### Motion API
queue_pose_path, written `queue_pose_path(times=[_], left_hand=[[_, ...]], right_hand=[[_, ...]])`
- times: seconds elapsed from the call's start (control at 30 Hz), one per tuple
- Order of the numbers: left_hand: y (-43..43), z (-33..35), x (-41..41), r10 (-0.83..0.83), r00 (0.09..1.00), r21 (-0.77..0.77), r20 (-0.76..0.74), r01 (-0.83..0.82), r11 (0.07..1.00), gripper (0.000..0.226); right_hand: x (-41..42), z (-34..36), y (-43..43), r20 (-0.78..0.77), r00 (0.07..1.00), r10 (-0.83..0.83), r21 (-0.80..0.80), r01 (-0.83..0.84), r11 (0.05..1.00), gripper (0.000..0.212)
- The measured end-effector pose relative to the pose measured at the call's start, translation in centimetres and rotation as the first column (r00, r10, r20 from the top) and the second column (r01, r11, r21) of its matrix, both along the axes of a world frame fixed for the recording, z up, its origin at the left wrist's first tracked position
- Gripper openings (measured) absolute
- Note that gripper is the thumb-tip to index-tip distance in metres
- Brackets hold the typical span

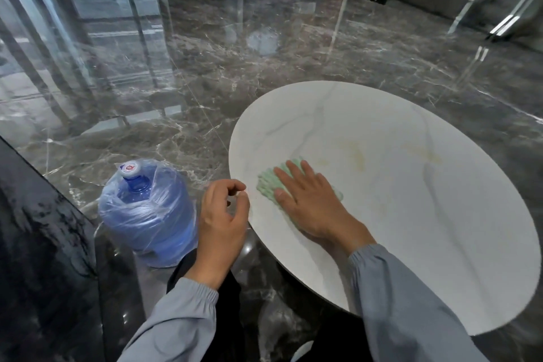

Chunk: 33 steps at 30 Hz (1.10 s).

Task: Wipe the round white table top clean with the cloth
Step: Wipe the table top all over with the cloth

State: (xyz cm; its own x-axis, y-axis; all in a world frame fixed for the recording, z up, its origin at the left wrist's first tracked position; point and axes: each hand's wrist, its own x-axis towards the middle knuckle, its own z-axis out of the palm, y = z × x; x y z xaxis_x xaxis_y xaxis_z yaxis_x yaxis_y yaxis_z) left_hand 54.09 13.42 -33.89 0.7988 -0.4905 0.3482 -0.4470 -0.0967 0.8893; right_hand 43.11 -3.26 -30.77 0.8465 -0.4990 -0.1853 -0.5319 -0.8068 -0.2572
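White, faintly grey-veined stone forms the round table top [426,223], seen from above at the right of the view. A pale green cloth [266,185] lies on it near the left rim. The right hand [308,203] rests flat on top of the cloth, palm down, with its fingers straight and slightly spread. It covers most of the cloth, so only the fringe shows past the fingertips and at the side of the hand. The left hand [223,214] is just beside the table's left edge. Its fingers are loosely curled toward the thumb with a gap between them, and nothing is visible in its grasp. Whether it touches the rim cannot be told. The two hands are apart, with the table edge between them. Both arms wear grey sleeves [411,303] gathered at the wrist. Faint yellowish marks [357,154] show on the table beyond the cloth. On the glossy dark marble floor [235,53], left of the table, stands a blue water jug [147,214] wrapped in clear plastic.
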Motion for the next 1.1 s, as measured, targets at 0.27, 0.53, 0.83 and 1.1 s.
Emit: queue_pose_path(times=[0.27,0.53,0.83,1.1], left_hand=[[-3.0,0.8,-2.4,-0.297,0.917,0.108,0.267,0.278,0.955,0.015],[-5.5,-0.6,-4.5,-0.434,0.721,0.441,0.54,0.197,0.876,0.022],[-5.5,-0.4,-4.9,-0.439,0.741,0.495,0.508,0.166,0.853,0.025],[-5.3,-0.2,-5.0,-0.412,0.769,0.482,0.49,0.154,0.862,0.024]], right_hand=[[-4.0,-0.3,0.4,-0.013,0.998,-0.056,-0.013,0.056,0.998,0.058],[-13.4,0.0,-7.9,-0.054,0.924,-0.379,-0.064,0.375,0.925,0.059],[-2.5,0.0,-6.2,-0.069,0.978,-0.195,-0.008,0.195,0.981,0.061],[-10.9,0.5,-14.8,-0.113,0.889,-0.443,-0.106,0.433,0.895,0.058]])
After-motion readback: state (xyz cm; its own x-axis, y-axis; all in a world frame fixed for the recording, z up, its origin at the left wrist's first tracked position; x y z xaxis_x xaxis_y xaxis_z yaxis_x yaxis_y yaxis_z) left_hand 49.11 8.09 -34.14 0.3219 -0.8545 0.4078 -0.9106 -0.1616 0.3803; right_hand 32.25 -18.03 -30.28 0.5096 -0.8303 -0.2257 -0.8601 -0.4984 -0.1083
